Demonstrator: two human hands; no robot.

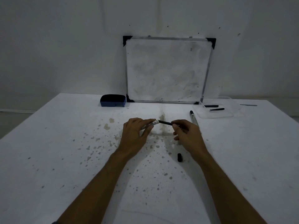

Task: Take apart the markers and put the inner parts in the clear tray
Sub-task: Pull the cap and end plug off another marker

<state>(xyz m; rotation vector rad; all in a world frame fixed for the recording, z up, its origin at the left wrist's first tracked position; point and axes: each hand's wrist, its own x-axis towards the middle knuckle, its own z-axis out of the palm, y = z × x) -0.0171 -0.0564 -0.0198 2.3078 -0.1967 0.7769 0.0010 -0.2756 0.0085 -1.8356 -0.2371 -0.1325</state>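
Black core half out of a marker barrel, held over the desk (64, 143).

Nearest, a black cap (179, 157) lies by the right wrist. The left hand (135, 135) pinches the pale barrel (152, 123); the right hand (188, 135) has its fingers (175, 122) closed on the black inner part (165, 122). Beyond them, another marker (193, 118) lies beside the clear tray (226, 116), which holds two black pieces (216, 109). Farthest, a blue eraser (113, 100) and a whiteboard (166, 70) stand at the wall.

Counter (64, 143): white, brown-grey speckles. Eraser (113, 101): blue, black top. Board (166, 70): white, smudged, black corners. Tray (229, 114): clear. Cap (179, 157): black.
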